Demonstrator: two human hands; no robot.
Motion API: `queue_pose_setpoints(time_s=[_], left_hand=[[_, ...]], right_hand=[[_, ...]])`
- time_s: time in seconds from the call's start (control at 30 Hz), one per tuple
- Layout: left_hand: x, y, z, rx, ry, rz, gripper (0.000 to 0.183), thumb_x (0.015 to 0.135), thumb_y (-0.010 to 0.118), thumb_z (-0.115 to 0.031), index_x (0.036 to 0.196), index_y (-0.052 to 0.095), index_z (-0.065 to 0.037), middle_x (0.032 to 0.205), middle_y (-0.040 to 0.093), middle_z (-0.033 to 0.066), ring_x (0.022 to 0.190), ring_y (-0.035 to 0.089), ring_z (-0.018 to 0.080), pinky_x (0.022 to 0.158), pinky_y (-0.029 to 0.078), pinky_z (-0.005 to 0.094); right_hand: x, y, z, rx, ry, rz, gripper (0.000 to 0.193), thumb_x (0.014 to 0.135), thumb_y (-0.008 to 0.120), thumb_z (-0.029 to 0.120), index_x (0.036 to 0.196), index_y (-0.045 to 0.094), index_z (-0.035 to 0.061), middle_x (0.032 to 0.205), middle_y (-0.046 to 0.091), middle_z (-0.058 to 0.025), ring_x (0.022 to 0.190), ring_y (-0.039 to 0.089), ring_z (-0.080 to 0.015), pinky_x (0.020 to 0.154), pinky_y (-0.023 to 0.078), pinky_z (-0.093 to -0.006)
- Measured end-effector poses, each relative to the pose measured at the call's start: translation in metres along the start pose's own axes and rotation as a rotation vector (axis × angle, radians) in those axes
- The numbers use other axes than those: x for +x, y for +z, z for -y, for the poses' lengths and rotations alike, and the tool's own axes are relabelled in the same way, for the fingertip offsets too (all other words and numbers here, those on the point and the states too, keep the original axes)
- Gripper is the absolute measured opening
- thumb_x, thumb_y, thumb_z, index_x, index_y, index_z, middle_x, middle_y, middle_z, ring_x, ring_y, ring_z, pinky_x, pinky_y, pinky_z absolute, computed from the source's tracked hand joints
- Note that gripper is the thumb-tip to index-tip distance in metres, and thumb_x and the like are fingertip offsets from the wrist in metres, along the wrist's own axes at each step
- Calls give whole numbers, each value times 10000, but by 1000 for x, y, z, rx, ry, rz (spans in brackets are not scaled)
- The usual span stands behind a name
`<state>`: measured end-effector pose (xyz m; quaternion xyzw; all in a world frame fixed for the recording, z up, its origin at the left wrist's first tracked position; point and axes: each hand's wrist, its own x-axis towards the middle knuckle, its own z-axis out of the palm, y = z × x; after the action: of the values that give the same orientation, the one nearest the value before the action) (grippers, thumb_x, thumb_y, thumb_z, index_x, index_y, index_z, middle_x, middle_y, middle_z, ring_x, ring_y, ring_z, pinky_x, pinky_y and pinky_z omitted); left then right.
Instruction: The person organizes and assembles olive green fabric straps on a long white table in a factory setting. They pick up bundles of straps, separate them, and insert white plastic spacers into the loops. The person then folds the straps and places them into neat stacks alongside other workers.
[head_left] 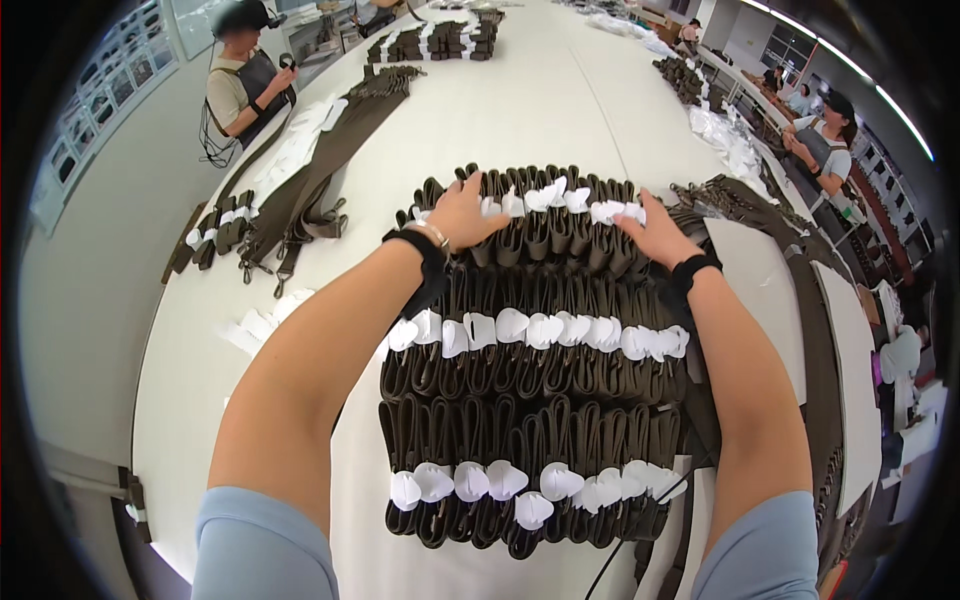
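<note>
Three rows of dark brown folded straps, each bundle wrapped with a white paper band, stand close together on the white table. My left hand [462,215] grips the left end of the far strap row [560,232], its thumb toward the middle and some fingers hidden among the loops. At that row's right end, my right hand [658,232] holds on with the thumb on the near side by a white band. The middle strap row [540,372] and the near strap row [545,430] lie between my forearms, untouched.
Long loose straps with metal hooks [330,150] lie at the left. More banded bundles [435,42] sit at the far end. Straps and pale boards [755,290] line the right edge. A thin black cord [620,545] runs by the near row. Co-workers stand left and right.
</note>
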<state>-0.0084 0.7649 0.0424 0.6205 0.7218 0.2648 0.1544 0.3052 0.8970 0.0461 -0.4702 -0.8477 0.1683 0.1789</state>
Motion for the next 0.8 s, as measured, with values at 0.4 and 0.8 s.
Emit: queue_pose_setpoints(time_s=[0.4, 0.8], left_hand=[[-299, -126, 19, 4, -14, 179, 580, 809, 678, -352, 1240, 538, 11, 1274, 515, 238, 1216, 471, 352, 1032, 383, 388], [-521, -102, 6, 228, 76, 769, 622, 820, 633, -479, 1195, 570, 13, 1137, 605, 263, 1060, 588, 370, 900, 484, 403]], right_hand=[[-238, -147, 175, -139, -215, 642, 778, 871, 590, 429, 1403, 290, -54, 1326, 398, -327, 1208, 445, -450, 1017, 387, -439], [-611, -166, 328, 43, -326, 783, 544, 945, 522, 335, 1329, 397, -29, 1143, 565, -248, 1038, 550, -392, 878, 456, -435]])
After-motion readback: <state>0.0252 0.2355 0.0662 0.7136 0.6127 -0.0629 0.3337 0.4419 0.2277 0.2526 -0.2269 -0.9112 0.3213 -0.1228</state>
